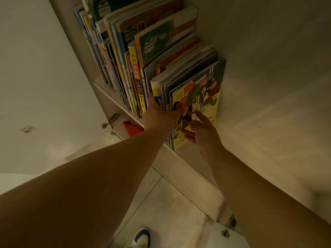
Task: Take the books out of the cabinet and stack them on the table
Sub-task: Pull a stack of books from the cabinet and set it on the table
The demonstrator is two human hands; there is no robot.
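Note:
A row of several books [136, 51] stands upright on a cabinet shelf [114, 97], leaning to the right. The rightmost book [202, 90] has a yellow illustrated cover facing out. My left hand [161, 113] grips the lower edge of the rightmost bundle, thumb across the yellow cover and fingers hidden behind the books. My right hand [202, 133] is open with fingers spread, touching the lower part of that yellow cover. The table is not in view.
An open cabinet door [41, 83] with hinges [112, 119] stands at the left. Another door edge with hinges [229, 228] is at the lower right. Something red [132, 128] lies on the shelf below. Tiled floor and a shoe [143, 238] show beneath.

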